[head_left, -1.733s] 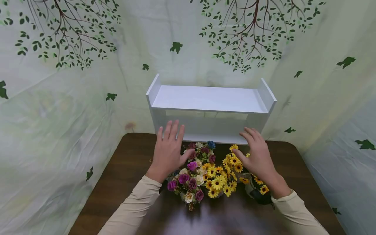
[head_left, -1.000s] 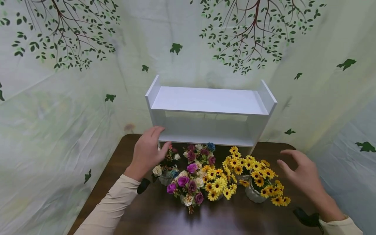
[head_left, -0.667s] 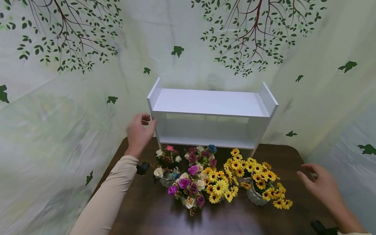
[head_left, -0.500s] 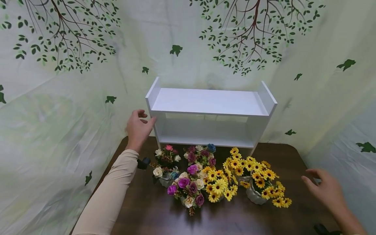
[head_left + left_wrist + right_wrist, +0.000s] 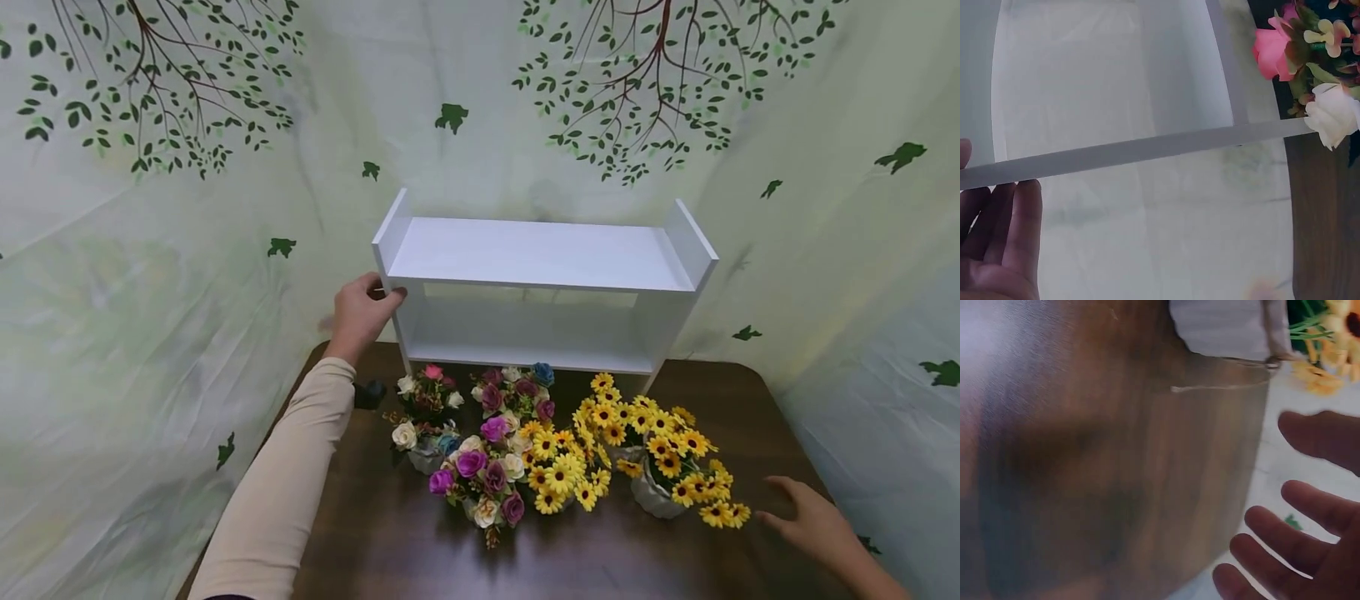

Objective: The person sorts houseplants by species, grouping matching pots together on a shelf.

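A white two-tier shelf point(image 5: 540, 252) stands at the back of the brown table. My left hand point(image 5: 360, 315) is at its left side panel; in the left wrist view the thumb lies on one side of the panel edge point(image 5: 1141, 149) and the fingers point(image 5: 1027, 212) on the other, pinching it. Low at the right, my right hand point(image 5: 813, 523) hovers beside a pot of yellow daisies point(image 5: 678, 467), holding nothing. The right wrist view shows that hand's fingers point(image 5: 1272, 559) spread apart, with the wrapped pot point(image 5: 1229, 328) above them.
Before the shelf, several potted artificial flowers crowd together: pink and white roses point(image 5: 427, 396), purple and cream roses point(image 5: 487, 479), and yellow daisies point(image 5: 558, 475). The dark wooden table point(image 5: 420, 558) has rounded back corners. Leaf-printed cloth point(image 5: 322, 125) hangs behind.
My hands, first held forward over the flowers, have parted. The left moved left onto the shelf's side panel and grips it; the right moved right and down. Shelf and pots have not visibly shifted.
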Action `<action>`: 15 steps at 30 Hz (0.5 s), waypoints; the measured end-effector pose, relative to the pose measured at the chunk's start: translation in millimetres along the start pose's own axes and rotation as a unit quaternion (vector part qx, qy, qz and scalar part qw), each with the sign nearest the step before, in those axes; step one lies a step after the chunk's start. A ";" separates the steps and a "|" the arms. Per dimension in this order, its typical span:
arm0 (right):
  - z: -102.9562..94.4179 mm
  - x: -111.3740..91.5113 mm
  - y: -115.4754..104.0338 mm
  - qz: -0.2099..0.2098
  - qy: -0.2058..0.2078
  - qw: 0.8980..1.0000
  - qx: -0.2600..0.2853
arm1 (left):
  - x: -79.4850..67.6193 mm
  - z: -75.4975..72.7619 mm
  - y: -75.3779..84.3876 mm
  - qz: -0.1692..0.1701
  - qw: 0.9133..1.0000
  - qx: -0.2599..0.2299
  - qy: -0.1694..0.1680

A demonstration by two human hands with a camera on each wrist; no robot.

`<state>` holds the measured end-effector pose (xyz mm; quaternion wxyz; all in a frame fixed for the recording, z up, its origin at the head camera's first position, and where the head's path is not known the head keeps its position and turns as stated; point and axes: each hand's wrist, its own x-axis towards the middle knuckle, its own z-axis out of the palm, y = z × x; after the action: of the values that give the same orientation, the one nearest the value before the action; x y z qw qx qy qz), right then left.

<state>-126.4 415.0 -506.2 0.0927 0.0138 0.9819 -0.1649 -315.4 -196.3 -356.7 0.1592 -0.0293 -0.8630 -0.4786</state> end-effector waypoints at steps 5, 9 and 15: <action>23.2 8.5 4.0 0.011 -0.034 0.999 0.031 | -3.1 -1.1 0.6 -0.003 1.000 -0.002 0.012; 43.7 17.4 1.1 -0.017 -0.010 0.999 0.032 | -6.0 -3.2 -2.0 -0.016 1.000 -0.008 0.016; 73.8 20.3 -20.5 -0.063 0.084 0.991 0.078 | -8.7 -4.3 -4.6 -0.035 0.999 -0.038 0.011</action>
<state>-134.5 371.5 -571.9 -0.0022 -0.0272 0.9691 -0.2450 -307.0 -201.5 -361.0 0.1503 0.0002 -0.8430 -0.5165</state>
